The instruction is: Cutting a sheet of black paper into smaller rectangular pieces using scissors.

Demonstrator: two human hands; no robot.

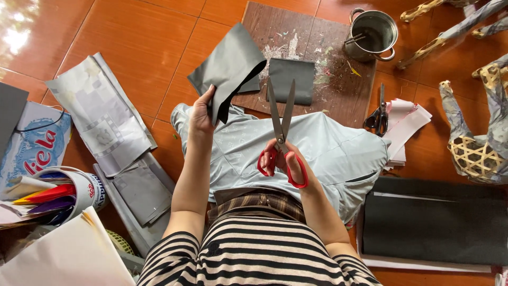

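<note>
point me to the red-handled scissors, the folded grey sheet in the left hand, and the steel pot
Red-handled long-bladed scissors (pixel 280 119), head view, on the blades just above the pivot.
Folded dark grey sheet (pixel 230 66), head view, middle of its upper face.
Round steel pot with two handles (pixel 389 42), head view, on its right rim.

Both forearms are bare and reach forward from striped short sleeves over the lap. The left arm stretches nearly straight, the wrist bent slightly back, and the left hand (pixel 202 113) is raised with thumb and fingers pinched closed on what it holds. The right arm angles inward, elbow bent. The right hand (pixel 284 159) sits lower and nearer the body, fingers curled through handle loops.
</note>
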